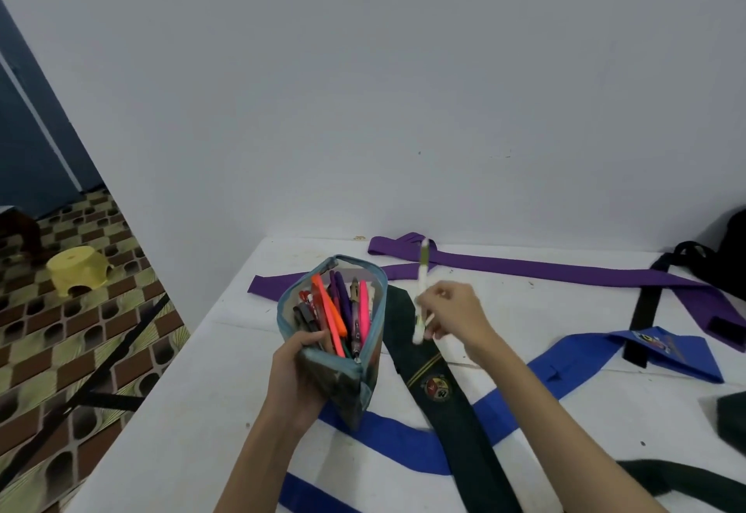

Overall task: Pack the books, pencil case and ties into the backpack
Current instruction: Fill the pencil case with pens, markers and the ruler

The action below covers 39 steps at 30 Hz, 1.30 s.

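the right hand point(452, 312) pinches a white pen point(422, 294), held near-upright, just right of the pencil case point(335, 335). the left hand point(296, 375) grips the case, its open mouth facing up

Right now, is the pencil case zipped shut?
No, the pencil case gapes open in the left hand, pens showing inside.

Matt cloth ties point(524, 266) lie on a smooth white table point(193, 411) (pencil case point(343, 351) partly clear plastic).
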{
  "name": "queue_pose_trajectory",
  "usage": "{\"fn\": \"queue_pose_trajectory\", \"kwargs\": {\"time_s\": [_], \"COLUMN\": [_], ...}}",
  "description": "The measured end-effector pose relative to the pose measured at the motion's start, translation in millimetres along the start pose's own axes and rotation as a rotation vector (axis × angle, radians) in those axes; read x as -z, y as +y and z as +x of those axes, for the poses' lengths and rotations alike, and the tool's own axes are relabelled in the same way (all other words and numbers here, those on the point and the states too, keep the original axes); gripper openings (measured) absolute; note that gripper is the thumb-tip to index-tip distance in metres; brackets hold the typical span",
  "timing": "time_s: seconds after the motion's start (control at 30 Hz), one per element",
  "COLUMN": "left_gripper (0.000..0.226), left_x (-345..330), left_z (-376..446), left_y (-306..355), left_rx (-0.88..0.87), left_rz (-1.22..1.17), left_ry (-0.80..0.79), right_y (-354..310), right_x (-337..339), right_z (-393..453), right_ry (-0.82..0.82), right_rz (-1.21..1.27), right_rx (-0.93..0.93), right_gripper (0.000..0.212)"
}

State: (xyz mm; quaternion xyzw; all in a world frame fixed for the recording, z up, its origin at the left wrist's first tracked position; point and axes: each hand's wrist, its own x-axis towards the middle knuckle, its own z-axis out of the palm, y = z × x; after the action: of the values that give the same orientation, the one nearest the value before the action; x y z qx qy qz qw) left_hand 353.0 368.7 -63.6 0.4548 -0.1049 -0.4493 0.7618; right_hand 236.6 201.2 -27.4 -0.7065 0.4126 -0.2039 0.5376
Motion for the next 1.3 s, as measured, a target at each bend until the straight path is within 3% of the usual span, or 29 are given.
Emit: {"fn": "queue_pose_trajectory", "kwargs": {"time_s": [0.07,0.13,0.2,0.33,0.53,0.63,0.77,0.8,0.87,0.93,1.0,1.13,1.3], "left_gripper": [0.039,0.048,0.055,0.045,0.066,0.069,0.073,0.073,0.072,0.067,0.060,0.070,0.064], "left_x": [-4.6,-9.3,-15.3,-32.4,-56.8,-63.3,-64.3,-63.7,-63.4,-62.5,-61.2,-59.1,-68.9], "left_z": [1.7,3.6,5.2,2.6,-6.5,-8.6,-6.4,-5.6,-4.4,-2.3,0.0,5.4,9.7], "left_y": [-1.6,-4.1,-8.3,-21.6,-39.7,-45.1,-49.4,-50.1,-49.7,-49.3,-46.7,-39.1,-26.5], "left_rx": [0.002,0.015,0.030,0.065,0.130,0.178,0.195,0.192,0.184,0.184,0.200,0.271,0.271], "left_rz": [0.000,0.020,0.030,0.040,0.081,0.110,0.121,0.122,0.117,0.110,0.133,0.319,0.480], "left_ry": [-0.022,-0.052,-0.090,-0.174,-0.277,-0.310,-0.306,-0.311,-0.335,-0.371,-0.405,-0.442,-0.475], "right_y": [-21.2,-42.5,-58.9,-65.0,-38.7,-28.1,-19.8,-16.0,-8.0,0.9,6.6,4.9,5.6], "right_x": [19.7,35.2,47.3,60.7,42.1,40.9,56.9,62.0,67.8,68.5,68.3,74.9,80.0], "right_z": [-11.3,-25.4,-39.2,-51.9,-40.3,-41.1,-38.4,-35.6,-25.9,-15.2,-6.8,-5.4,-4.3], "right_ry": [0.065,0.058,-0.052,-0.238,-0.093,-0.026,0.335,0.343,0.211,0.108,0.153,0.247,0.305], "right_rz": [0.195,0.203,0.065,-0.437,-0.738,-0.647,-0.611,-0.665,-0.715,-0.637,-0.540,-0.370,-0.221], "right_rx": [0.074,0.159,0.183,0.144,0.205,0.238,0.350,0.367,0.324,0.285,0.305,0.250,0.149], "right_gripper": [0.010,0.014,0.020,0.027,0.030,0.036,0.033,0.041,0.052,0.038,0.021,0.024,0.023]}}
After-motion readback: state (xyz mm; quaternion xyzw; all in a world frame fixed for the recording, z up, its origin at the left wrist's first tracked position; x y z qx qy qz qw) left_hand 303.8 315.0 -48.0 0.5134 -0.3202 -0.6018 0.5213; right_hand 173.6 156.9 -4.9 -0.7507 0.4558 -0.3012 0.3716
